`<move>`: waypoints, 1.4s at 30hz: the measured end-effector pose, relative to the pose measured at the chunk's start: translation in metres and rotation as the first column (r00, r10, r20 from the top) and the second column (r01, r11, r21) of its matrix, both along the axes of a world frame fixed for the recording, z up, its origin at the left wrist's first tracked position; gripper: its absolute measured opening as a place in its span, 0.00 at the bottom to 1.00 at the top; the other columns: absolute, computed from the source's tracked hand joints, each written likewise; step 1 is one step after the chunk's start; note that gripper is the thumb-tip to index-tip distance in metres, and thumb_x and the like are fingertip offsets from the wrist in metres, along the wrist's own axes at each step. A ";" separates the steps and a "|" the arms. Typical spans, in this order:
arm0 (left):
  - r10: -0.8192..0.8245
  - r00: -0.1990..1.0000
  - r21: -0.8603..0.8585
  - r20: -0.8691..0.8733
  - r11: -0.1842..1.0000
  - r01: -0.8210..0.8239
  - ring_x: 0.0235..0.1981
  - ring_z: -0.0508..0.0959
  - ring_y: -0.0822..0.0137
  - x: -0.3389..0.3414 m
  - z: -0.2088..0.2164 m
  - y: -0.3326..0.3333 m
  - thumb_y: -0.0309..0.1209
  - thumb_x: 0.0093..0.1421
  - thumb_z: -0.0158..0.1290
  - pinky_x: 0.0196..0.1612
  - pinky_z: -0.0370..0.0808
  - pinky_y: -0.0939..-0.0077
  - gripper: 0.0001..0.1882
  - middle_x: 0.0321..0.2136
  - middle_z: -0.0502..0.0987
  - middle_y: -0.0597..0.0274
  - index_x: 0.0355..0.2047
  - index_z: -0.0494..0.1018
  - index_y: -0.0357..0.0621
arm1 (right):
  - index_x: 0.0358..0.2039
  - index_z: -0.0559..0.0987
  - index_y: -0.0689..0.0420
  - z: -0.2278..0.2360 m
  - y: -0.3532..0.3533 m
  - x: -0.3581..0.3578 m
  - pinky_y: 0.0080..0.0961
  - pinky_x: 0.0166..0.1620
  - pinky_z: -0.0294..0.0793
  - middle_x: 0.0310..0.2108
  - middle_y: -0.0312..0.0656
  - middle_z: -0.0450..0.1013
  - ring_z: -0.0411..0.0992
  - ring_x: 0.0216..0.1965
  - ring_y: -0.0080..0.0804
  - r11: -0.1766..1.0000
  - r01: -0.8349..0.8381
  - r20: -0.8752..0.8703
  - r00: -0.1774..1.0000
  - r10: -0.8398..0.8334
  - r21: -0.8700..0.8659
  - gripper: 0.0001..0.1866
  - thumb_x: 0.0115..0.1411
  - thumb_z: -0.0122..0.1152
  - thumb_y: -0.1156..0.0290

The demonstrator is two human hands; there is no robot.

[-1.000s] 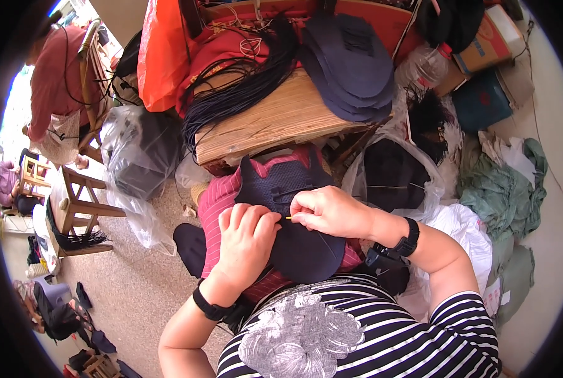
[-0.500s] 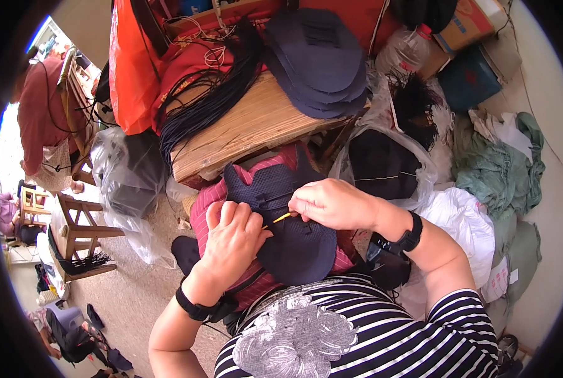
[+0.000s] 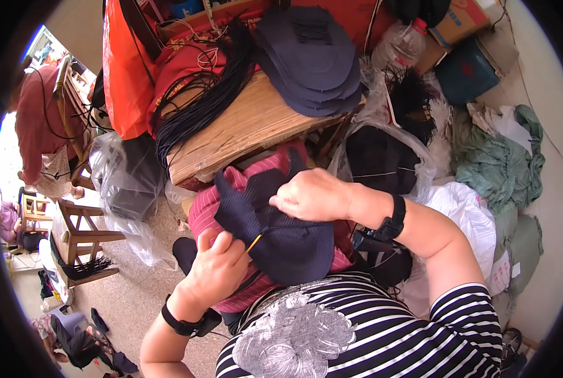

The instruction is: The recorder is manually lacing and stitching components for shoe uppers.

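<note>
Head view: we have the dark fabric piece lying on the red striped cloth over our lap, its broad rounded end toward our striped shirt. Our right hand lies over its upper part, fingers together and clamped on the cloth of the piece. Just beside its left edge, our left hand has its fingers curled tight around one end of a slim yellow stick, whose other end meets the fabric between our two hands. Beyond our lap stands the wooden bench, bearing a bundle of black cords and a stack of dark rounded pieces. To our right sits a clear plastic bag with dark material inside.
</note>
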State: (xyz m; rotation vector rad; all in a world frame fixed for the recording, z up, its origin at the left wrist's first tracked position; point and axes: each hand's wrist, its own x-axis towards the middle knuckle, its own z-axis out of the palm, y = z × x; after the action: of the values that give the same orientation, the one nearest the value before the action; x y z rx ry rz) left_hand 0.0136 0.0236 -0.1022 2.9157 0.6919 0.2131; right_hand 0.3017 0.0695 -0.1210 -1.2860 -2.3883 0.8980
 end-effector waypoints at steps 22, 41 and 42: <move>0.627 0.723 -0.080 0.292 0.769 -0.634 0.39 0.73 0.50 -0.044 -0.009 -0.010 0.21 0.54 0.61 0.47 0.68 0.57 0.07 0.32 0.73 0.54 0.29 0.73 0.41 | 0.30 0.82 0.58 0.005 -0.003 0.019 0.31 0.35 0.76 0.24 0.38 0.78 0.77 0.27 0.29 0.863 -0.016 -0.242 0.962 -0.124 -0.505 0.25 0.74 0.51 0.51; 0.917 0.378 -0.502 0.128 0.389 -0.772 0.28 0.72 0.73 -0.147 -0.047 -0.042 0.21 0.63 0.60 0.32 0.71 0.80 0.06 0.34 0.71 0.62 0.32 0.74 0.33 | 0.33 0.80 0.60 -0.020 -0.020 0.032 0.30 0.37 0.76 0.31 0.42 0.76 0.76 0.33 0.31 0.893 0.261 -0.319 0.867 -0.384 -0.367 0.16 0.58 0.75 0.60; 0.918 0.375 -0.478 0.126 0.388 -0.788 0.28 0.72 0.73 -0.150 -0.046 -0.042 0.21 0.64 0.59 0.32 0.70 0.80 0.05 0.34 0.71 0.62 0.32 0.74 0.33 | 0.31 0.80 0.58 -0.019 -0.020 0.036 0.31 0.39 0.75 0.33 0.41 0.73 0.74 0.35 0.33 0.921 0.232 -0.326 0.885 -0.333 -0.311 0.15 0.56 0.75 0.62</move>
State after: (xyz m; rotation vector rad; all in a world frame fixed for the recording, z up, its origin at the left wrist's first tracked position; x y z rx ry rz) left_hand -0.1360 -0.0187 -0.1478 1.7608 1.9128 0.6529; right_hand 0.3380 0.0499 -0.1403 -1.3675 -1.7753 1.2679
